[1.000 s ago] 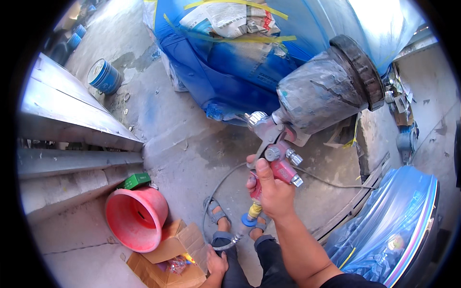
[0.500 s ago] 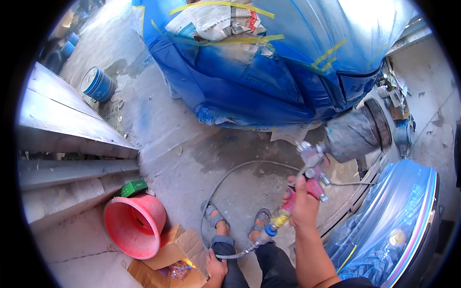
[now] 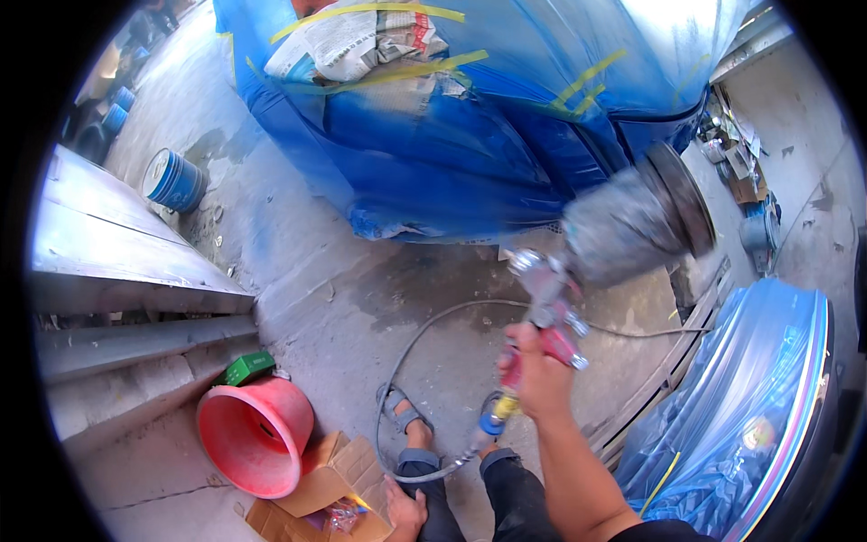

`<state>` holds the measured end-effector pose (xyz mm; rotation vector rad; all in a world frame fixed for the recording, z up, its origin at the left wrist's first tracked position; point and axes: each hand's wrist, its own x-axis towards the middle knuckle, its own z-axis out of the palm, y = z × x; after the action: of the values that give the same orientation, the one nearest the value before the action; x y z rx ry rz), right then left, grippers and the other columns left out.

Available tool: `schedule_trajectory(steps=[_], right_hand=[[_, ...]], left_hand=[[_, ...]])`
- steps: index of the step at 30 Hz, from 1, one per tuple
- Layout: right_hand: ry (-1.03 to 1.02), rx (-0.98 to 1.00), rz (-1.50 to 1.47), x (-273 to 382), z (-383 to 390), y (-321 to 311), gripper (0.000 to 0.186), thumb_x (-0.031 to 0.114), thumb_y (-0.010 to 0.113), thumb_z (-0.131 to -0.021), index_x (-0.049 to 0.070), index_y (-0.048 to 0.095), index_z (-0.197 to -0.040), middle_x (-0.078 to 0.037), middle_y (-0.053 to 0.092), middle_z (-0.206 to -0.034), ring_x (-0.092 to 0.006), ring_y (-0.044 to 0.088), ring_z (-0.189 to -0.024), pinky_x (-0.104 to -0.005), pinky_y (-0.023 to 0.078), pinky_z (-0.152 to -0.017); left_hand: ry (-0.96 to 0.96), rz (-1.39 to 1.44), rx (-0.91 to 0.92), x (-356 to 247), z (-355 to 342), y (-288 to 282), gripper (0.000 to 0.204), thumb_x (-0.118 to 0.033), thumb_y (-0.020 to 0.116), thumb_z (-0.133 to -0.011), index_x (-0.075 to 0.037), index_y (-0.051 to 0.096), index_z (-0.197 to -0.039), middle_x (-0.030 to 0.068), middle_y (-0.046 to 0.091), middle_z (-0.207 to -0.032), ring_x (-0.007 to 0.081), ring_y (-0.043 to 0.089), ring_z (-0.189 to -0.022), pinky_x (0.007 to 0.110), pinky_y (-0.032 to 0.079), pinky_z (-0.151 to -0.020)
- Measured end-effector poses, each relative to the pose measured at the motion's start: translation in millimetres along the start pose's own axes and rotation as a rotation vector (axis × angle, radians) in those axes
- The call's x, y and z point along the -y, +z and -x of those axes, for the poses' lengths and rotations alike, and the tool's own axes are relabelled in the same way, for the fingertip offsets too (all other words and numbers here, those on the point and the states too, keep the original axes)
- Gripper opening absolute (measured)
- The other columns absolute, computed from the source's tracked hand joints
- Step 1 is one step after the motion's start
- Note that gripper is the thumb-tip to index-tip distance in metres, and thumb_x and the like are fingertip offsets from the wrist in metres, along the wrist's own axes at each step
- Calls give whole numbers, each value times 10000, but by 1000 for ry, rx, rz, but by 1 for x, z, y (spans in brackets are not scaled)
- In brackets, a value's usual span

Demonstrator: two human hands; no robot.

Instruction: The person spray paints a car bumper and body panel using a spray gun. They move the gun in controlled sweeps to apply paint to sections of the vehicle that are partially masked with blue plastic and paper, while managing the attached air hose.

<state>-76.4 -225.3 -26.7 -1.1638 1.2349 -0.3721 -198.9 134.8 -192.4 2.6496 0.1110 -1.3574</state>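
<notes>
My right hand (image 3: 535,375) is closed around the red grip of a spray gun (image 3: 548,298), held out in front of me. A large grey, paint-stained cup (image 3: 623,230) with a dark rim is mounted on the gun, tilted up to the right; both are blurred by motion. Below the grip, a yellow and blue coupling (image 3: 498,411) joins a grey air hose (image 3: 424,330), which loops over the floor. Low down beside my left trouser leg, my left hand (image 3: 406,511) is at the hose's bend; its fingers look curled on the hose, partly hidden.
A vehicle body wrapped in blue plastic sheet (image 3: 433,172), with yellow tape and newspaper (image 3: 348,45), stands ahead. A red tub (image 3: 248,438), cardboard box (image 3: 357,474) and green box (image 3: 246,369) lie left. A plastic-covered panel (image 3: 722,388) stands right; a blue bucket (image 3: 176,182) is farther left.
My right hand has swung the spray gun and its cup leftward and slightly up. The view has shifted a little. My left hand stays low by my leg.
</notes>
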Motion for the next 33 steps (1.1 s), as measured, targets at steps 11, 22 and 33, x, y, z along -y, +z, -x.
schedule_trajectory(steps=[11, 22, 33], right_hand=[[-158, -212, -8, -104, -9, -127, 276, 262, 568, -913, 51, 595, -1088, 6, 550, -640, -70, 518, -535, -219, 411, -488], [-520, 335, -7, -156, -53, 6, 145, 194, 621, -873, 50, 635, -876, -7, 621, -669, -127, 601, -625, -287, 467, -611], [-335, -307, -70, -239, -73, -86, 265, 143, 615, -885, 43, 461, -1076, -44, 587, -870, -92, 551, -661, -215, 460, -550]], left_hand=[[44, -205, 34, -2, 28, 45, 773, -383, 588, -794, 14, 299, -1391, 202, 345, -1407, 369, 354, -1273, 447, 284, -1066], [156, -522, 341, -41, 69, 47, 587, -481, 483, -803, -95, 556, -1239, 134, 411, -1382, 338, 329, -1291, 515, 306, -1019], [167, -443, 384, -2, 56, 57, 500, -435, 469, -853, -94, 546, -1211, 131, 457, -1326, 336, 363, -1266, 525, 332, -1007]])
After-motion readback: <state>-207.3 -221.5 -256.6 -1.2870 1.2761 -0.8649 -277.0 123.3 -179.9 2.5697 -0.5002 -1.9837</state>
